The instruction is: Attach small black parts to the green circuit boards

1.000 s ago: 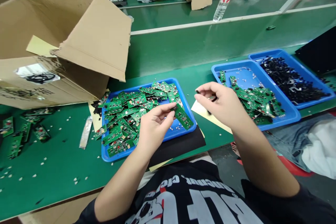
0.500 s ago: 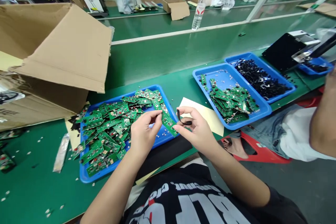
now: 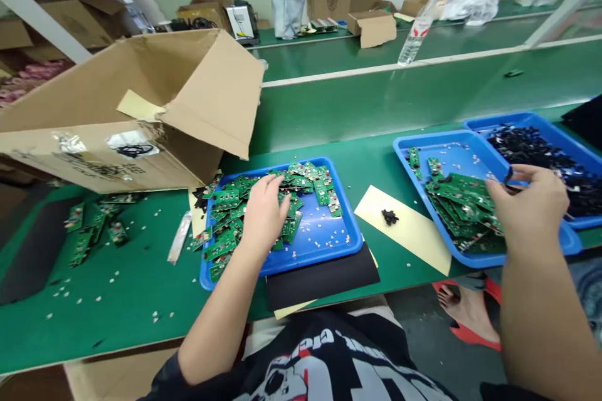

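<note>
- Fingers parted on left hand (image 3: 264,212), thumb off forefinger, over green boards (image 3: 226,199) in left tray (image 3: 355,245); undersides hidden, cannot tell whether touching.
- Fingers together on right hand (image 3: 531,207), clamped on black strip (image 3: 508,175) between thumb and forefinger, above right tray (image 3: 451,160).
- At far left, on green table (image 3: 132,269): dark sheet (image 3: 35,250) lying flat, with loose boards (image 3: 94,230) just beside.
- Behind these, open carton (image 3: 94,156), flaps up, yellow paper (image 3: 138,106) sticking out.
- Between loose boards and left tray, clear packet (image 3: 179,238), lying aslant.
- In left tray, boards heaped mostly toward left and far sides, overlapping at many angles; white bits strewn toward right.
- Under near edge of left tray, black sheet (image 3: 324,283).
- Between both trays, yellow sheet (image 3: 409,232) with black clump (image 3: 389,217) on top.
- On ledge behind, water bottle (image 3: 418,31).
- In right tray, stacked boards (image 3: 451,207), nearest to right hand.
- Below table, another person's bare foot (image 3: 450,302).
- At far right, third tray (image 3: 527,118), full of black parts (image 3: 531,147).
</note>
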Demonstrator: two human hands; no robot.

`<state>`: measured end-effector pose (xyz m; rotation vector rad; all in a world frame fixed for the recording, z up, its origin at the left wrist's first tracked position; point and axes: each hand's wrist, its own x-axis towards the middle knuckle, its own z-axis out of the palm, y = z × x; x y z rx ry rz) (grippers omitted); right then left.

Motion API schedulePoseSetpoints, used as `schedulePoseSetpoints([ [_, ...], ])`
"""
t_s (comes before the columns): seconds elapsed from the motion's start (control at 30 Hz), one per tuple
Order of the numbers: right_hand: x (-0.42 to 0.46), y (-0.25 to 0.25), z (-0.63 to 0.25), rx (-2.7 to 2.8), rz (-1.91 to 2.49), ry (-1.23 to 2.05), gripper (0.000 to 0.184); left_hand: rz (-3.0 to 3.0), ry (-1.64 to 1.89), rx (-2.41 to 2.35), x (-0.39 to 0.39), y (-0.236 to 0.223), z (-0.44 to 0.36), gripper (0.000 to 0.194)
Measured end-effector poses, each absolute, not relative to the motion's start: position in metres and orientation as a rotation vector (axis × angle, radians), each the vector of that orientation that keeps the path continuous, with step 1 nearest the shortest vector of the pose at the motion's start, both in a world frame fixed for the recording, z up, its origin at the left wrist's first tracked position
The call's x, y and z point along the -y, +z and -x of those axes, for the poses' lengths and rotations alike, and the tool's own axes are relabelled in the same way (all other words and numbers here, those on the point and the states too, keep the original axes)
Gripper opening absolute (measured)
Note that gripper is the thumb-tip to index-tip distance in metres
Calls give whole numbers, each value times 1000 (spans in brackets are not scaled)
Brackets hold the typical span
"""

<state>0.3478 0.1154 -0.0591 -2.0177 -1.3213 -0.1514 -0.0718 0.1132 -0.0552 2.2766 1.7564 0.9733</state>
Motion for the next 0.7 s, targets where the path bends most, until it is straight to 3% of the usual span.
schedulePoseSetpoints([
  [0.13, -123, -61, -357, 1252, 2104, -192, 18, -2208, 835, -1841, -128, -62, 112, 40],
  [0.23, -121, -59, -353, 1248, 2145, -232, 9, -2175, 812, -1800, -132, -65, 127, 30],
  [0.4, -110, -47, -325, 1367, 2026, -206, 23, -2061, 914, -1709, -131, -62, 132, 16],
  [0.53, -99, -33, -272, 1393, 1836, -65, 18, -1864, 1115, -1670, -130, -57, 129, 29],
  [0.7, -88, -41, -198, 1566, 1550, 425, 17, -1548, 1333, -1505, -125, -41, 103, 48],
])
